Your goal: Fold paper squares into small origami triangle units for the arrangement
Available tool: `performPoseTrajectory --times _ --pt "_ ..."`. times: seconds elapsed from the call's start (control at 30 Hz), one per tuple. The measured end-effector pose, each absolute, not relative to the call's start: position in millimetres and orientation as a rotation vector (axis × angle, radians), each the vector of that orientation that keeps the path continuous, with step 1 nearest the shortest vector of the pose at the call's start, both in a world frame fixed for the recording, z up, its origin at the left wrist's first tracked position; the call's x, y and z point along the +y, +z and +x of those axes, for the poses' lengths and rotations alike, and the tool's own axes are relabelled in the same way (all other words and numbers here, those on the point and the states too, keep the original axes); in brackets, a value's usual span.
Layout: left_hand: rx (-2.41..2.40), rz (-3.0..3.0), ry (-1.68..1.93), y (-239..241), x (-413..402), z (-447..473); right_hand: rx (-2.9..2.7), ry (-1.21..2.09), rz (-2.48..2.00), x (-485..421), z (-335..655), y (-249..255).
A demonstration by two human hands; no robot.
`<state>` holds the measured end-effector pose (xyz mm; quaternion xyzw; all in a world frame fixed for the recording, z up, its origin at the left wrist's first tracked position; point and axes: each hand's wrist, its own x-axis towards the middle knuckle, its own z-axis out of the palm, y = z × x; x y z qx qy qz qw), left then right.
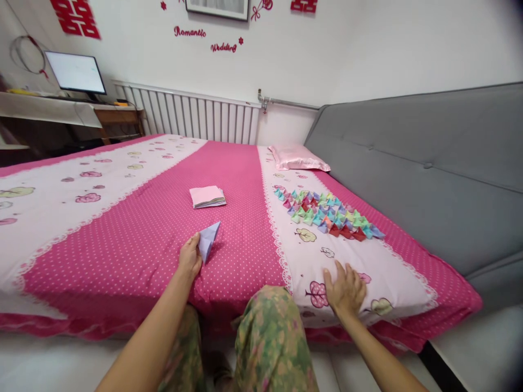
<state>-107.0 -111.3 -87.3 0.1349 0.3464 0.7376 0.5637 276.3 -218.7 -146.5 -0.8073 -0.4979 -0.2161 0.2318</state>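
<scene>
My left hand [190, 257] pinches a folded lilac paper piece [209, 239] that rests on the pink dotted bed sheet [147, 239] near the front edge. My right hand [346, 289] lies flat with fingers spread on the pale strip of the sheet, holding nothing. Just beyond it lies a cluster of several folded paper pieces [327, 214] in green, blue, red and purple. A stack of square paper sheets [207, 196], pink on top, sits further back in the middle of the bed.
A pink pillow [298, 157] lies at the head end beside a grey padded headboard [429, 163]. A white radiator [192, 115] runs along the far wall. A monitor [75, 72] stands on a desk at far left. My knees [269, 332] press against the bed's front.
</scene>
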Motion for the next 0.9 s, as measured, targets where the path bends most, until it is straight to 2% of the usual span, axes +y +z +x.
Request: performPoseTrajectory --times 0.9 --pt "0.831 0.37 1.739 -88.7 -114.5 -107.7 -1.357 -0.615 -2.25 -215.5 274.3 -148.6"
